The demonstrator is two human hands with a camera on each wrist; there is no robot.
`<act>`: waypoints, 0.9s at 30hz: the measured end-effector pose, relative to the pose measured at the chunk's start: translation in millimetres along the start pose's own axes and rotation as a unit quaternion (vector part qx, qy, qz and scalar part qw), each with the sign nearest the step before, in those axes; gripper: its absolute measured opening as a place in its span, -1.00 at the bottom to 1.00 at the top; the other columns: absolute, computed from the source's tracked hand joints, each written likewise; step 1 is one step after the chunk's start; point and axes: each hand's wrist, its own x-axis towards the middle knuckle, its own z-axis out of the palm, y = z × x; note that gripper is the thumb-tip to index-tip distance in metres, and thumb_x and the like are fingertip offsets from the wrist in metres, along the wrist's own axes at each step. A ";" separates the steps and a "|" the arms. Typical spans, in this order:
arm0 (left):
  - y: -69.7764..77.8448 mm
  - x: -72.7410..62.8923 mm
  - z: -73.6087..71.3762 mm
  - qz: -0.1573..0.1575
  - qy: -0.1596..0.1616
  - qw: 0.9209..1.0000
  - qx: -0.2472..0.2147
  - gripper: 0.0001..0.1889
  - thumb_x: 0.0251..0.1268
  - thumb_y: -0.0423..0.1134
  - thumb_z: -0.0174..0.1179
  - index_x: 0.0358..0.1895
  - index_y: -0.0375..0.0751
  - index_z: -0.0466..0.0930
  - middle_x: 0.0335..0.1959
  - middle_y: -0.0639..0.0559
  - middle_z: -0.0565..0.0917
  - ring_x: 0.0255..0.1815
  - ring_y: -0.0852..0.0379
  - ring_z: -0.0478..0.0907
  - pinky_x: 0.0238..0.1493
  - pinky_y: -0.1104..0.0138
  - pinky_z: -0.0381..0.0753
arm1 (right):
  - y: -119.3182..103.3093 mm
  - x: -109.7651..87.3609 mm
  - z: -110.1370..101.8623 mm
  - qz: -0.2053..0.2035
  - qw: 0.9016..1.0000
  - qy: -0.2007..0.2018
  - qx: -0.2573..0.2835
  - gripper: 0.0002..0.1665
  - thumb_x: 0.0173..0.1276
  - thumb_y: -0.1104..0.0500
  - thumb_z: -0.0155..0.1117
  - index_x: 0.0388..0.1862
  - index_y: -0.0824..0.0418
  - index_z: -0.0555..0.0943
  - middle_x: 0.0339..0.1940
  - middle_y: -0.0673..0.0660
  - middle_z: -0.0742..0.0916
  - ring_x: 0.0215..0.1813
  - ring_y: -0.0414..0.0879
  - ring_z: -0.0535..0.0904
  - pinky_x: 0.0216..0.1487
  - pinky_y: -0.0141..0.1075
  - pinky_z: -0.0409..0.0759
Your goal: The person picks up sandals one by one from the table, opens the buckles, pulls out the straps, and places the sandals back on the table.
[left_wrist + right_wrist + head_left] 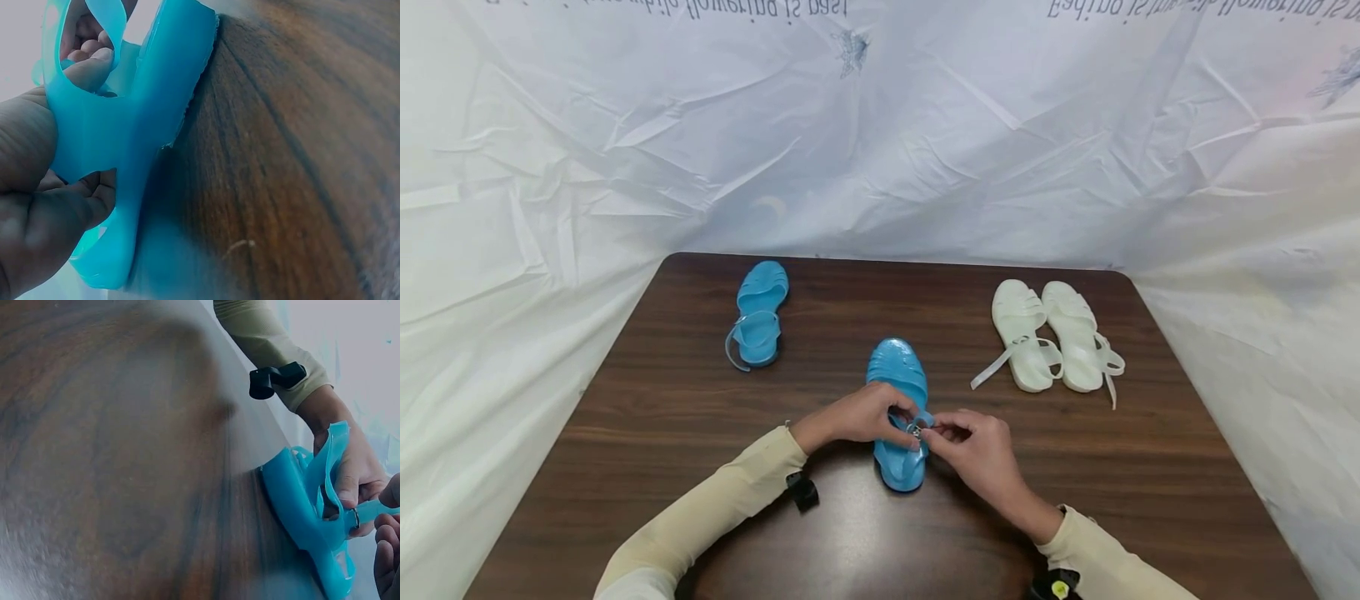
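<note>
A blue sandal (898, 367) lies toe-away on the table in front of me, its sole on the wood. My left hand (880, 415) reaches over its left side and pinches the strap by the metal buckle (916, 428) between thumb and fingers. From the other side, my right hand (976, 450) pinches the loose end of the ankle strap (374, 510), which in the right wrist view runs out from the buckle. In the left wrist view the sandal's side (94, 131) fills the space between the hands, and the left fingertips are partly hidden.
A second blue sandal (760, 321) lies at the back left, its strap hanging loose. At the back right a pair of white sandals (1021, 333) lies side by side with straps undone. Behind the brown table (865, 550) hangs a white printed sheet (880, 150).
</note>
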 end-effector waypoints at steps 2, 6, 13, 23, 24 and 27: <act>-1.0 0.3 0.0 -0.001 -0.001 1.000 -0.001 -0.76 0.22 -0.10 0.50 -0.10 -0.06 0.79 -0.29 0.30 0.74 -0.31 0.38 0.63 -0.24 0.44 0.64 | 1.0 -0.7 0.0 -0.005 1.000 0.006 0.000 -0.86 0.11 0.26 0.64 -0.35 0.13 0.82 -0.52 -0.16 0.73 -0.47 -0.36 0.61 -0.46 -0.40 0.64; -1.6 0.5 -0.7 0.002 -0.002 1.000 -0.005 -0.75 0.23 -0.09 0.50 -0.08 -0.06 0.79 -0.26 0.30 0.75 -0.27 0.39 0.64 -0.20 0.44 0.65 | 3.0 -1.3 0.4 -0.011 1.000 0.011 0.000 -0.85 0.09 0.28 0.64 -0.36 0.14 0.82 -0.52 -0.15 0.73 -0.47 -0.36 0.61 -0.47 -0.40 0.64; -3.1 -0.1 -1.4 0.011 -0.005 1.000 -0.003 -0.75 0.23 -0.09 0.49 -0.09 -0.07 0.78 -0.25 0.29 0.75 -0.25 0.39 0.64 -0.18 0.44 0.66 | 2.4 0.2 -2.0 -0.017 1.000 0.014 -0.005 -0.86 0.10 0.30 0.62 -0.37 0.13 0.81 -0.51 -0.15 0.73 -0.47 -0.38 0.60 -0.46 -0.48 0.61; -5.2 -6.0 -3.5 0.010 -0.002 1.000 0.003 -0.72 0.25 -0.08 0.48 -0.05 -0.12 0.77 -0.16 0.20 0.77 -0.14 0.39 0.64 -0.07 0.44 0.65 | -7.6 9.0 -26.6 -0.037 0.998 -0.028 -0.052 -0.86 0.12 0.27 0.61 -0.39 0.06 0.79 -0.50 -0.19 0.69 -0.44 -0.38 0.58 -0.42 -0.45 0.61; -4.9 -5.6 -4.1 0.010 -0.006 1.000 0.003 -0.71 0.25 -0.08 0.48 -0.05 -0.12 0.77 -0.16 0.20 0.76 -0.14 0.39 0.64 -0.07 0.44 0.65 | -6.4 8.2 -28.6 -0.031 0.997 -0.035 -0.058 -0.86 0.13 0.25 0.61 -0.39 0.06 0.79 -0.49 -0.19 0.69 -0.44 -0.38 0.58 -0.41 -0.44 0.61; -4.0 -3.9 -5.9 0.012 -0.021 1.000 -0.001 -0.73 0.28 -0.09 0.46 -0.03 -0.11 0.76 -0.17 0.23 0.76 -0.13 0.39 0.64 -0.06 0.43 0.64 | -2.2 4.1 -35.4 -0.022 0.996 -0.041 -0.072 -0.85 0.13 0.21 0.63 -0.35 0.03 0.80 -0.42 -0.19 0.70 -0.40 -0.33 0.60 -0.39 -0.41 0.61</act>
